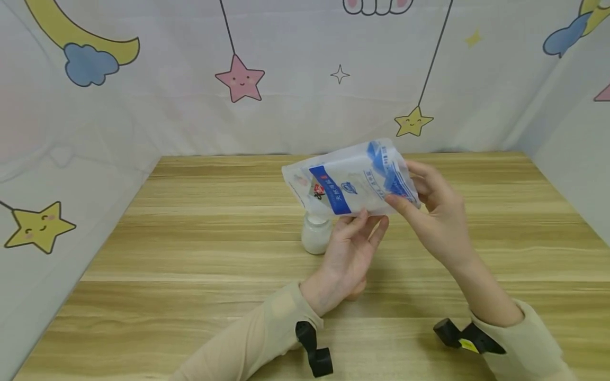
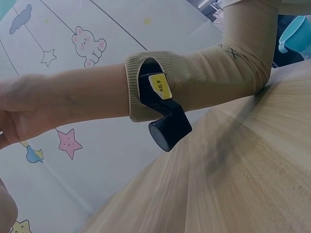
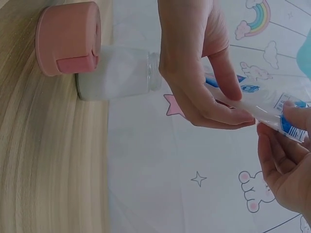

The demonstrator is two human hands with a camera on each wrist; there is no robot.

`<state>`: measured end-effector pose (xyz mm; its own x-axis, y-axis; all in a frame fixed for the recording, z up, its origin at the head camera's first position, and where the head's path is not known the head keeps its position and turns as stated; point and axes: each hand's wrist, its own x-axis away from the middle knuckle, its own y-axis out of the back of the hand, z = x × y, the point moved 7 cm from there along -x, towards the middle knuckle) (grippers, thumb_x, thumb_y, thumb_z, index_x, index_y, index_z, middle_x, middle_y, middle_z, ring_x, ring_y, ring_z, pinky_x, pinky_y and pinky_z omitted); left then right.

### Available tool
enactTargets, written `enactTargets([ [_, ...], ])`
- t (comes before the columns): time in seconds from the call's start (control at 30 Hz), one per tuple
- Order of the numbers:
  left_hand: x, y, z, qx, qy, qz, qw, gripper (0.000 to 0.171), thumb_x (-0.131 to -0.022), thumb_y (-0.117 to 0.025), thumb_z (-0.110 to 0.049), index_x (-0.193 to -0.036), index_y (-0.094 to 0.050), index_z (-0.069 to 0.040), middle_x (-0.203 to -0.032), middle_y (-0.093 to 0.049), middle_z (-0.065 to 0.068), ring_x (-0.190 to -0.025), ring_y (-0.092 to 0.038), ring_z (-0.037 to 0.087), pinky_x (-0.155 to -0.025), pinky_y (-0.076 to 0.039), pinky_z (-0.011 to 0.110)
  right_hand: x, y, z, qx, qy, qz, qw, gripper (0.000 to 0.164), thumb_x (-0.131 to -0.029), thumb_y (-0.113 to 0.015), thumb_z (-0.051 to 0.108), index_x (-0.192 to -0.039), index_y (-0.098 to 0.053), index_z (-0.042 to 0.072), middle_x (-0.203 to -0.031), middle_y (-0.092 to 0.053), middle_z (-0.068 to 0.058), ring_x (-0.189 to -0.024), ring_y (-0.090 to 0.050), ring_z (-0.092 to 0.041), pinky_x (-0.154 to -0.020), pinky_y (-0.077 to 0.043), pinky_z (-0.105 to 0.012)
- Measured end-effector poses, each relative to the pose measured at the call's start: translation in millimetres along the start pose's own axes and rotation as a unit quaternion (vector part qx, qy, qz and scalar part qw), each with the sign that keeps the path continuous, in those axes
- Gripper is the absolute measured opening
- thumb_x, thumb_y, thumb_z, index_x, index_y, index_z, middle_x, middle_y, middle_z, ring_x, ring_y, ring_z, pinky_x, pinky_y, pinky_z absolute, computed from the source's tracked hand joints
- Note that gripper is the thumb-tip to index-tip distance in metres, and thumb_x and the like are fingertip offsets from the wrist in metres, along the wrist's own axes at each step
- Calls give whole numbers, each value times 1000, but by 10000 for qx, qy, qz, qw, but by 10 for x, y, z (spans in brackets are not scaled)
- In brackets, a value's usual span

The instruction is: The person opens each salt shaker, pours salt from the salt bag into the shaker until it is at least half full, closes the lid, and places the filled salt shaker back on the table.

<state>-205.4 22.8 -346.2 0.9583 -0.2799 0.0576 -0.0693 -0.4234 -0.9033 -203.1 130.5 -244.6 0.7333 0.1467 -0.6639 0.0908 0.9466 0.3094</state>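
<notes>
A white plastic salt bag (image 1: 362, 182) with blue print is held up and tilted, its left end low over a glass jar (image 1: 316, 235). My left hand (image 1: 345, 254) pinches the bag's lower edge between thumb and fingers, right beside the jar. At the bag's upper right end, my right hand (image 1: 436, 206) holds it, thumb in front and fingers behind. The right wrist view shows the jar (image 3: 119, 73) standing upright and whitish inside, its mouth uncovered. The left wrist view shows mostly the right forearm (image 2: 92, 94); the bag is out of sight there.
A round pink lid-like piece (image 3: 68, 39) sits on the table close to the jar. The wooden tabletop (image 1: 214, 275) ends at a white cloth (image 1: 295, 121) printed with stars and clouds. At the edge of the left wrist view is a turquoise cup-like container (image 2: 296, 35).
</notes>
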Motion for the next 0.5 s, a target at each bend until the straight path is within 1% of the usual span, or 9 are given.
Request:
enactTargets([
  [0.13,-10,0,10,39,-2,-9,10000,24,-101,-44,-10,-117,-57,-21,-111,-66,-7,-97,-62,6,-95,-51,23,-2,3,-2,-3,2,-6,10000,46,-81,-68,-10,-125,-56,-2,-105,-70,20,-95,-68,1,-77,-54,-13],
  [0.37,-10,9,18,131,-54,-52,9999,24,-99,-45,-8,-118,-57,-20,-111,-65,-6,-100,-62,8,-97,-51,26,6,2,-34,24,-161,130,9998,48,-83,-67,-8,-129,-54,1,-105,-69,22,-94,-67,0,-73,-53,-13],
  [0.5,-9,17,29,227,-39,-103,9997,26,-99,-45,-8,-119,-55,-22,-112,-63,-4,-101,-62,10,-99,-51,27,5,7,-46,39,-235,189,9995,50,-84,-67,-7,-131,-53,3,-107,-68,21,-95,-67,-1,-75,-53,-13],
])
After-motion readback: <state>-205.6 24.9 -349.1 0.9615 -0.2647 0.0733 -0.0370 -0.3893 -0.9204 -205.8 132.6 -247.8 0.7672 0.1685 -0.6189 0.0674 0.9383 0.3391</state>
